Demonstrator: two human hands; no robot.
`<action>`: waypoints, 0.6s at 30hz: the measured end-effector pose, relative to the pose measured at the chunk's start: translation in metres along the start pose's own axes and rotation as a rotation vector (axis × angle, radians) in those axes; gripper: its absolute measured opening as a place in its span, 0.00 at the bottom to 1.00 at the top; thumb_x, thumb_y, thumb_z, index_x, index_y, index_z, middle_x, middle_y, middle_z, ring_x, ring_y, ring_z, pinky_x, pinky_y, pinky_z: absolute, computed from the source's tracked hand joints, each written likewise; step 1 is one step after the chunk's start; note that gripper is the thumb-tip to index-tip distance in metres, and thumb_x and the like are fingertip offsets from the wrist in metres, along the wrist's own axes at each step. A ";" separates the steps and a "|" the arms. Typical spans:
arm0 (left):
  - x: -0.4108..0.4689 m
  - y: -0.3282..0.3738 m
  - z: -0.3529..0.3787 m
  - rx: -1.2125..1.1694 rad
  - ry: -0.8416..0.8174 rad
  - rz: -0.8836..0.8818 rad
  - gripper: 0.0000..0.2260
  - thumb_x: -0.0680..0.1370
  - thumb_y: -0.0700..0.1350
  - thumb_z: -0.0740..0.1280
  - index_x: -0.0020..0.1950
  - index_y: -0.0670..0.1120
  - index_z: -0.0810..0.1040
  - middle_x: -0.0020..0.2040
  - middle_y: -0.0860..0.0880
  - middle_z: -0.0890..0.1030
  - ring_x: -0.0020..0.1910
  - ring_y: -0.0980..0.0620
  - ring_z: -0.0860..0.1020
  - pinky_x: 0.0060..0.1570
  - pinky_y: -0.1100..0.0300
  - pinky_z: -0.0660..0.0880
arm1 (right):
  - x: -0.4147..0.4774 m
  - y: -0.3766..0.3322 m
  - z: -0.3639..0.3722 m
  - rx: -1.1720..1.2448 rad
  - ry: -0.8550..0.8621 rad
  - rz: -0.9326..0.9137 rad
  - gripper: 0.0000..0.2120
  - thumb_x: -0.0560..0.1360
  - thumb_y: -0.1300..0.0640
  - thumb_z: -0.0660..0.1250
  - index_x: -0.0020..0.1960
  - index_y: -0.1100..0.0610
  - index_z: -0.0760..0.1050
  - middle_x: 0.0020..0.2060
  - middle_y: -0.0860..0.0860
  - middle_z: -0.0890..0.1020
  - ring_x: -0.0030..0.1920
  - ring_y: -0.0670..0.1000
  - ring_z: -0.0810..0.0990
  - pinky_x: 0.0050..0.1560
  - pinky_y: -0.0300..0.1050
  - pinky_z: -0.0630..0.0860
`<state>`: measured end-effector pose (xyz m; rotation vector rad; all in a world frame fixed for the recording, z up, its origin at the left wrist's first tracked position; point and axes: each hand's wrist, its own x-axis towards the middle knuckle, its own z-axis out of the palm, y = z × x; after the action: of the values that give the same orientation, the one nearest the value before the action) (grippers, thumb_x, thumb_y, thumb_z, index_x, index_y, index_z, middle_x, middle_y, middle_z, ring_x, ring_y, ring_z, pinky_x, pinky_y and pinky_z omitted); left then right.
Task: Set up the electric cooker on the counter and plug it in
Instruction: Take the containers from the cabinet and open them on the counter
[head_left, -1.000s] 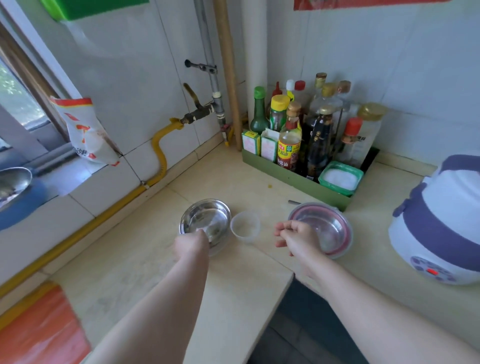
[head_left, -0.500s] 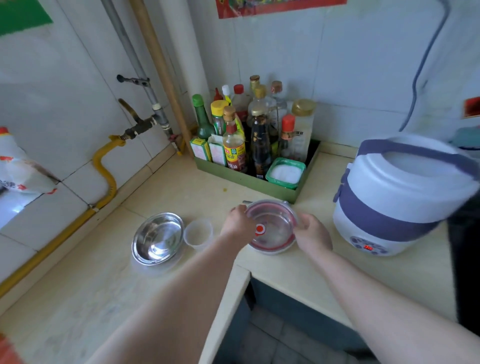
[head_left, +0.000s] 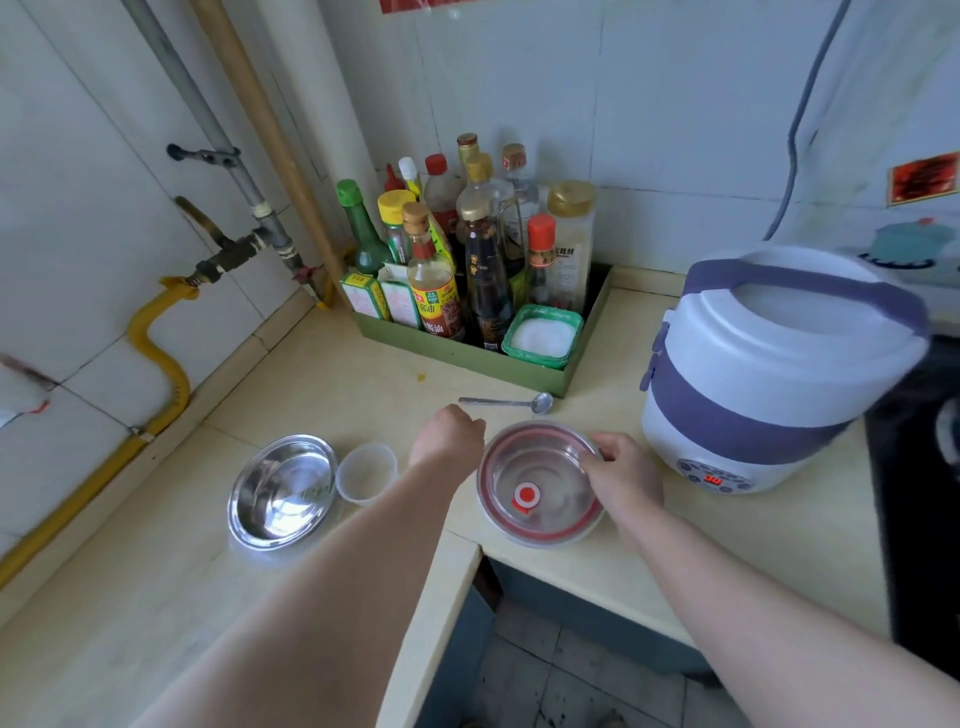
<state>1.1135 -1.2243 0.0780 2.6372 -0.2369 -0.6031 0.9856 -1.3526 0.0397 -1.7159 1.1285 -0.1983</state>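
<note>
My left hand (head_left: 449, 436) and right hand (head_left: 621, 470) clasp the rim of a round lidded steel bowl (head_left: 540, 491), clear lid with red seal. The smooth white-and-purple electric cooker (head_left: 774, 369) sits right on the pale counter (head_left: 753, 551). A spoon (head_left: 506, 401) lies behind, a shiny open bowl (head_left: 283, 491) and plastic cup (head_left: 366, 473) left.

Single head cam, worn, wide-angle w/ edges bowed. Looks fwd and steeply down from above the counter (head_left: 322, 374) corner toward the tiled wall (head_left: 649, 104). Close in: both forearms run up from bottom of frame, left hand (head_left: 449, 436) and right hand (head_left: 621, 473) near center. Cooker (head_left: 769, 374) sits at right edge, yellow hose (head_left: 161, 353) at left, floor (head_left: 561, 670) visible bottom center. No 2nd view, so no overlap.
</note>
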 end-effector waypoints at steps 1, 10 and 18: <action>0.006 0.003 -0.001 0.010 0.011 0.025 0.14 0.79 0.47 0.61 0.59 0.40 0.78 0.56 0.40 0.81 0.54 0.40 0.79 0.47 0.56 0.74 | 0.001 0.001 -0.001 0.011 -0.012 -0.006 0.12 0.73 0.56 0.68 0.57 0.54 0.77 0.50 0.49 0.81 0.53 0.53 0.79 0.51 0.43 0.72; 0.073 0.012 0.014 0.276 0.048 0.144 0.16 0.79 0.41 0.62 0.67 0.49 0.74 0.63 0.41 0.75 0.66 0.41 0.68 0.60 0.51 0.71 | 0.017 0.014 0.004 0.001 -0.055 -0.026 0.15 0.70 0.53 0.69 0.56 0.52 0.80 0.49 0.47 0.84 0.50 0.49 0.81 0.48 0.43 0.76; 0.092 0.001 0.022 0.425 0.056 0.155 0.15 0.76 0.40 0.63 0.62 0.47 0.77 0.60 0.43 0.74 0.63 0.42 0.68 0.55 0.49 0.73 | 0.019 0.015 0.009 0.021 -0.009 -0.020 0.14 0.71 0.51 0.70 0.56 0.53 0.80 0.49 0.48 0.84 0.50 0.49 0.82 0.51 0.44 0.76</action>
<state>1.1852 -1.2564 0.0255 2.9954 -0.6050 -0.4667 0.9925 -1.3617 0.0163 -1.7081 1.0996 -0.2138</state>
